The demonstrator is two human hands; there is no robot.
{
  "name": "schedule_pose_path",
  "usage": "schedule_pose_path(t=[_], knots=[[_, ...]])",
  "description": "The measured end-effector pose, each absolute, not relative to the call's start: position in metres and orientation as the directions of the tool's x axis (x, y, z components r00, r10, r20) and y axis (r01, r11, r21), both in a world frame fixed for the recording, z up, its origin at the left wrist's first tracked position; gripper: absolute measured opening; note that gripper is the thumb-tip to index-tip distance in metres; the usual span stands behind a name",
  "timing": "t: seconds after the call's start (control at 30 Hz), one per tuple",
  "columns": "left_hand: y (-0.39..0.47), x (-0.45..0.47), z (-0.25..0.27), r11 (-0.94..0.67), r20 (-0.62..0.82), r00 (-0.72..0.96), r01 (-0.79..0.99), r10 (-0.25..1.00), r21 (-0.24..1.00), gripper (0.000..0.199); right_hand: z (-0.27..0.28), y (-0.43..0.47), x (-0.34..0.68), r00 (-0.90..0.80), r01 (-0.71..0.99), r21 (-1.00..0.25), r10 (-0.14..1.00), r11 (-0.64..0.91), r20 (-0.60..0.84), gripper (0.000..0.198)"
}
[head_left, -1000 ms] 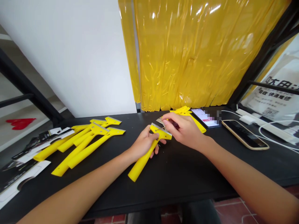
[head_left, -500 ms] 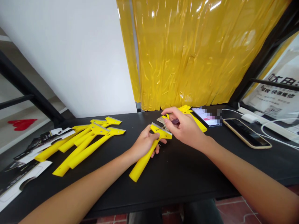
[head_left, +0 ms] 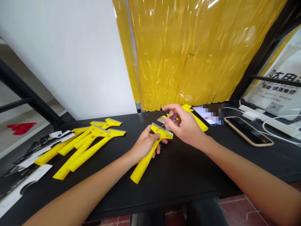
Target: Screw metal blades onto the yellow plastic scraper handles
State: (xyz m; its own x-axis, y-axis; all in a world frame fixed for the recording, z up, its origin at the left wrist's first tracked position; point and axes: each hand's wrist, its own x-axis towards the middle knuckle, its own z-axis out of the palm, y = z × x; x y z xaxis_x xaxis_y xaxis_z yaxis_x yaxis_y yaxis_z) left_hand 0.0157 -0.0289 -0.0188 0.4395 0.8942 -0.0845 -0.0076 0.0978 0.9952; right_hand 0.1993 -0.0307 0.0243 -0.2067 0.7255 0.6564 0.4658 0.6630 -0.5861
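My left hand point(head_left: 147, 141) is closed around the neck of a yellow scraper point(head_left: 143, 166), its handle slanting down toward the table's front. A metal blade edge runs along the scraper's wide head. My right hand point(head_left: 184, 124) grips a screwdriver point(head_left: 174, 116) with a dark purple handle, and the thin shaft reaches down to a screw on the left part of the head. Behind the hands lie some flat metal blades point(head_left: 162, 120), partly covered by my fingers. More yellow scraper parts point(head_left: 199, 122) lie beyond my right hand, half hidden.
Several yellow scrapers point(head_left: 94, 150) lie heaped on the black table point(head_left: 178, 182) at left, beside black and white card packages point(head_left: 25, 188). Two phones point(head_left: 249, 131) and a white power strip point(head_left: 265, 119) with cables are at right. A yellow plastic curtain point(head_left: 188, 56) hangs behind.
My right hand's fingers have lifted and turned slightly around the screwdriver handle, showing more of it. The scraper stays in my left hand in almost the same place.
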Motion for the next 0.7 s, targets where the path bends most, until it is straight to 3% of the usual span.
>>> schedule_pose_path(t=[0.13, 0.23, 0.37, 0.5, 0.63, 0.7], knots=[[-0.029, 0.015, -0.019, 0.091, -0.085, 0.442, 0.009, 0.893, 0.996, 0.029, 0.024, -0.031, 0.198, -0.210, 0.538, -0.504, 0.687, 0.676, 0.696, 0.020], [-0.029, 0.015, -0.020, 0.090, -0.083, 0.434, 0.005, 0.897, 0.996, 0.030, 0.024, -0.029, 0.200, -0.191, 0.600, -0.488, 0.707, 0.633, 0.681, 0.003], [-0.029, 0.015, -0.021, 0.082, -0.074, 0.442, 0.002, 0.894, 0.997, 0.029, 0.025, -0.030, 0.203, -0.214, 0.586, -0.510, 0.727, 0.630, 0.652, 0.008], [-0.030, 0.016, -0.020, 0.070, -0.071, 0.454, 0.018, 0.888, 0.997, 0.027, 0.027, -0.036, 0.201, -0.272, 0.581, -0.450, 0.683, 0.678, 0.678, 0.029], [-0.030, 0.016, -0.020, 0.085, -0.083, 0.436, 0.016, 0.896, 0.996, 0.027, 0.027, -0.038, 0.199, -0.234, 0.631, -0.466, 0.725, 0.620, 0.647, 0.008], [-0.030, 0.016, -0.021, 0.081, -0.082, 0.431, 0.020, 0.899, 0.997, 0.028, 0.028, -0.035, 0.200, -0.198, 0.635, -0.502, 0.751, 0.588, 0.629, 0.016]])
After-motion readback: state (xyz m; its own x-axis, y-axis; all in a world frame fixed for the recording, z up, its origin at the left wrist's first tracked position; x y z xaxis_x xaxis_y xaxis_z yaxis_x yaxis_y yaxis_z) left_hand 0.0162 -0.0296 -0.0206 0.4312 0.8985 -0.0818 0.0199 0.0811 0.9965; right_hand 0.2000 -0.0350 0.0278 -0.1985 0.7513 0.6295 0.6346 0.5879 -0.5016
